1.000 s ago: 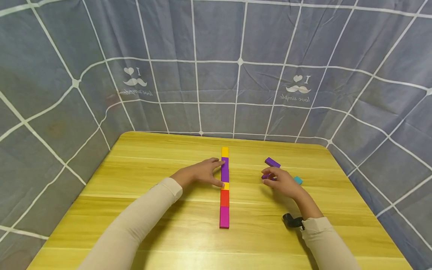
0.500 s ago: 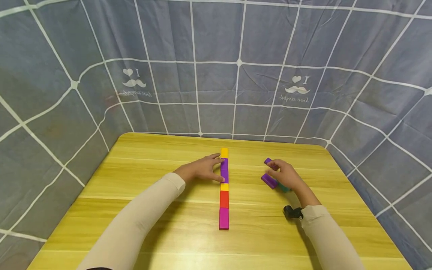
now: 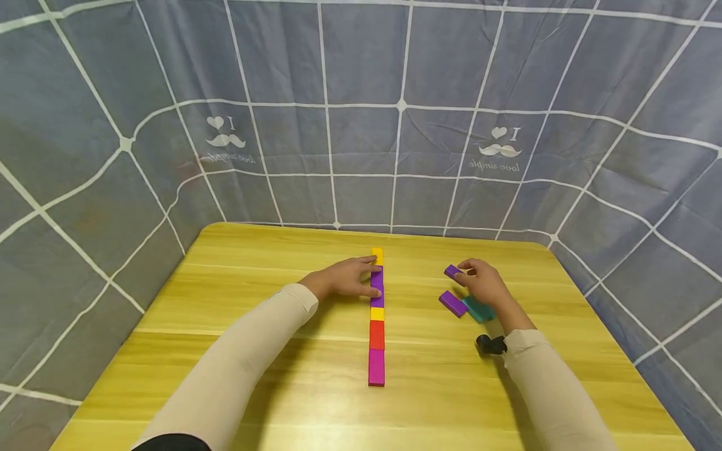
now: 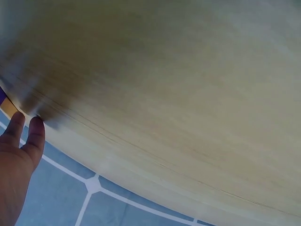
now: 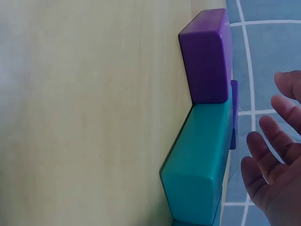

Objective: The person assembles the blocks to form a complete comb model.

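Observation:
A straight row of flat blocks runs away from me on the table: a magenta block [image 3: 376, 368], a red block [image 3: 376, 335], a small yellow block [image 3: 377, 314], two purple blocks [image 3: 377, 299] end to end, and a yellow block [image 3: 378, 253] at the far end. My left hand [image 3: 350, 277] lies along the row's left side, thumb and fingertips at the purple stretch. My right hand [image 3: 484, 283] is at the right end of a loose purple block [image 3: 452, 272], fingers apart and loosely bent. Whether it touches this block is unclear. Nearer lie another purple block [image 3: 453, 304] and a teal block [image 3: 478, 309].
The wooden table [image 3: 271, 269] ends at a grey curtain [image 3: 361, 138] with white lines behind it. A black wrist camera [image 3: 491, 344] hangs by my right cuff. In the right wrist view, the teal block [image 5: 197, 160] touches the nearer purple block [image 5: 207, 59].
My right hand has moved off the nearer purple block to the farther one, uncovering the nearer purple block and the teal block. My left hand has slid slightly forward along the row.

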Available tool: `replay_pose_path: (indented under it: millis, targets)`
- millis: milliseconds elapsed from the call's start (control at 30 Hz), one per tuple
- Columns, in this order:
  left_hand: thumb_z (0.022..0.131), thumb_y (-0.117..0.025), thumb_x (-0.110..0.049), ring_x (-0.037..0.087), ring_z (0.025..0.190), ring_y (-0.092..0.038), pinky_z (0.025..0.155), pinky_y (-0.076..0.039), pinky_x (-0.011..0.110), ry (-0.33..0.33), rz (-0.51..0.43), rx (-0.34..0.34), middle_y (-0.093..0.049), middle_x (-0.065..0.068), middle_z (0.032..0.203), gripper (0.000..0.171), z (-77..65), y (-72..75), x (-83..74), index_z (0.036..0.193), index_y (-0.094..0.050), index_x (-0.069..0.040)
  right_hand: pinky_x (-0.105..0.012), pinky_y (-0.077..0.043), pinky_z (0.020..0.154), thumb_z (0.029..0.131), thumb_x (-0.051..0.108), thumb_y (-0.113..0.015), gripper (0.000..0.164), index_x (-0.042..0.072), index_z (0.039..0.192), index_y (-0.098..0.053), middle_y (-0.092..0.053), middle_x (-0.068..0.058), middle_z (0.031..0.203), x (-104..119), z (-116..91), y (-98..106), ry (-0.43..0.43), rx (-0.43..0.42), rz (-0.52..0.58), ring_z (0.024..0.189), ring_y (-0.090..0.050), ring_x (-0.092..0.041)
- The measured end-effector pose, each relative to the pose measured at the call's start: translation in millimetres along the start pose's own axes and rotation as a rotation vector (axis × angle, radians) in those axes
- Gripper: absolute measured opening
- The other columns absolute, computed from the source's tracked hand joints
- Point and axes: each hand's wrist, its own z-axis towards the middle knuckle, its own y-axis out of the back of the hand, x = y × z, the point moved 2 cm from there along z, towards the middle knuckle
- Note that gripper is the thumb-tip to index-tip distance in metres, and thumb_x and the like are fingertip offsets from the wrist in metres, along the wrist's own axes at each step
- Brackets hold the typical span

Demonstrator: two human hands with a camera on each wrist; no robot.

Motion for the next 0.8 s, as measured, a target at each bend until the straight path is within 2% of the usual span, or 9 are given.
replay_pose_path:
  millis: [133, 300, 433, 633, 800]
  targets:
    - [0.092, -0.06, -0.055, 0.03, 0.147, -0.027, 0.118, -0.022, 0.041, -0.013, 0.025, 0.007, -0.027, 0.008, 0.162, 0.071, 3.9, -2.0, -1.7, 0.152, -0.044, -0.02, -0.052, -0.049, 0.086, 0.1, 0.022, -0.058, 0.04, -0.005, 0.13, -0.056, -0.054, -0.03, 0.13, -2, 3, 2, -0.014, -0.012, 0.002, 0.112, -0.055, -0.044]
    - [0.093, -0.06, -0.052, 0.034, 0.144, -0.031, 0.116, -0.027, 0.047, -0.019, 0.07, 0.005, -0.031, 0.009, 0.16, 0.067, 3.6, -2.5, -0.3, 0.15, -0.046, -0.02, -0.059, -0.045, 0.094, 0.101, 0.02, -0.057, 0.044, -0.007, 0.134, -0.051, -0.045, -0.033, 0.139, -3, 9, -1, -0.028, 0.022, 0.043, 0.124, -0.047, -0.05]
    - [0.093, -0.06, -0.052, 0.035, 0.143, -0.032, 0.114, -0.03, 0.05, -0.011, 0.064, -0.003, -0.033, 0.008, 0.159, 0.066, 1.9, -3.1, 2.4, 0.15, -0.047, -0.021, -0.056, -0.047, 0.091, 0.101, 0.019, -0.057, 0.044, -0.007, 0.136, -0.05, -0.045, -0.033, 0.14, -6, 13, -5, -0.031, 0.049, 0.031, 0.125, -0.047, -0.049]
    - [0.092, -0.061, -0.053, 0.036, 0.145, -0.029, 0.115, -0.026, 0.054, 0.007, 0.016, -0.005, -0.031, 0.006, 0.16, 0.067, 1.1, -3.2, 3.6, 0.151, -0.046, -0.023, -0.046, -0.052, 0.079, 0.099, 0.018, -0.06, 0.043, -0.009, 0.131, -0.053, -0.053, -0.033, 0.13, -10, 17, -9, -0.025, 0.039, -0.008, 0.114, -0.055, -0.045]
    - [0.092, -0.059, -0.055, 0.035, 0.145, -0.029, 0.114, -0.026, 0.056, 0.015, 0.015, -0.004, -0.03, 0.004, 0.161, 0.068, 1.7, -3.2, 1.5, 0.151, -0.045, -0.024, -0.044, -0.052, 0.077, 0.098, 0.015, -0.06, 0.042, -0.011, 0.131, -0.052, -0.055, -0.033, 0.126, -11, 18, -9, -0.039, 0.051, -0.009, 0.108, -0.057, -0.042]
